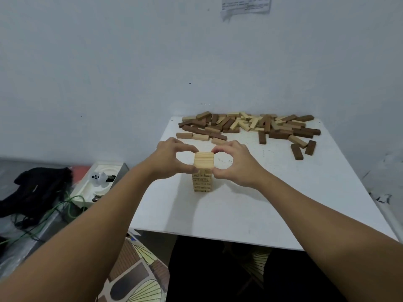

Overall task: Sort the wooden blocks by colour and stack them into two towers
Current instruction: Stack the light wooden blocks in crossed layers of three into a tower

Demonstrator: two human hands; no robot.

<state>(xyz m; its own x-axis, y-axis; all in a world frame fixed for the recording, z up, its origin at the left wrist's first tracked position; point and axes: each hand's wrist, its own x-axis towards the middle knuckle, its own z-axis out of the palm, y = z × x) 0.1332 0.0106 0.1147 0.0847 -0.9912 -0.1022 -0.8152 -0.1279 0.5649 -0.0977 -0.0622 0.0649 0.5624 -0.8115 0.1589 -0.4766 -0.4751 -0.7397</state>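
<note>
From the head camera, looking down over my forearms, I had both hands at the top of a light wood tower (pixel 202 173) that stood on the white table (pixel 250 210). My left hand (pixel 172 156) curled around its left side, thumb and fingers pinching the top layer, and my right hand (pixel 234 162) mirrored it on the right side. Both held the uppermost blocks between fingertip and thumb, which I judged was to square the layer up and keep the stack steady.

Beyond my hands, at the far edge of the table against the wall, lay the unsorted pile (pixel 248 126) of dark and light blocks, mixed together and well apart from the tower. A few dark blocks (pixel 303 149) lay loose beyond my right hand. No dark tower was in view, so I judged the sorting to be at an early stage.

Off the table, to the left of my left hand, sat an open white box (pixel 96 184), a black cloth (pixel 37 188) and green cables (pixel 63 208).
</note>
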